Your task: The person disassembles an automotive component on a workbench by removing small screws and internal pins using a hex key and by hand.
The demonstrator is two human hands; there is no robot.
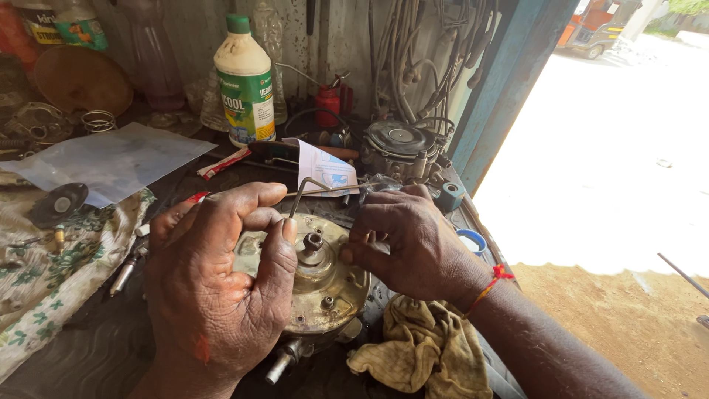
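Fingers [284, 229] of our left hand [214, 288] clasp the round brass-coloured metal housing [325, 284], right hand [406, 247] pinching at its central nut [313, 241], still seated; cover not yet off.

Two hands [310, 273] — one round metal housing [329, 284], one rag [421, 355], one bottle [245, 81].

A dark, grimy tabletop [88, 355] carries a floral cloth [44, 281] at left, a yellow rag [421, 355] near right, and a white-green bottle [245, 81] far back.
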